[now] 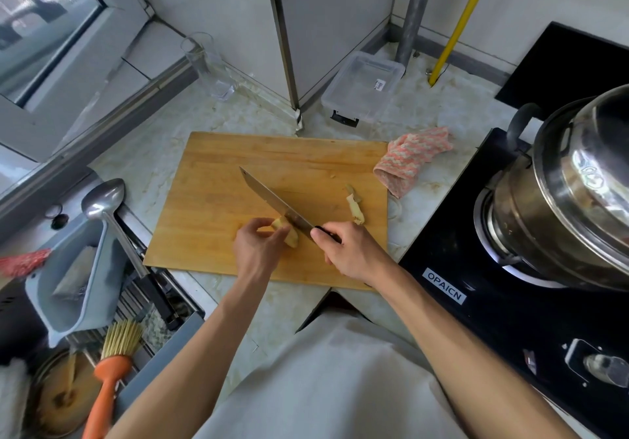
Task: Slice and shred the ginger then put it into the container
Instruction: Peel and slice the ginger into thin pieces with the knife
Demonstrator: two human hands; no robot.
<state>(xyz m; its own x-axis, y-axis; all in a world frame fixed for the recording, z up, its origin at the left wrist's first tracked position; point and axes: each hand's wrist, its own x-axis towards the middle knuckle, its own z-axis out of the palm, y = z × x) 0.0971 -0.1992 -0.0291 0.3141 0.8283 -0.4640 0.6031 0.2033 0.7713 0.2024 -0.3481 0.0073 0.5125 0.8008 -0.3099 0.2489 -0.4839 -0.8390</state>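
Left hand (pixel 257 246) pinches ginger (pixel 287 232), right hand (pixel 347 249) grips knife (pixel 272 205); peelings (pixel 354 205), perhaps, beside.

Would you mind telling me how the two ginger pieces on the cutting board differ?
The held ginger is pinned by the left hand under the knife; the loose ginger lies untouched toward the board's right edge. The held piece looks chunkier, the loose one thinner and knobbly. Both rest on the cutting board.

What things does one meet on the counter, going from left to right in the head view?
Long metal ladle → wooden cutting board → ginger piece held by left hand → right hand gripping knife → pink striped cloth → steel pot.
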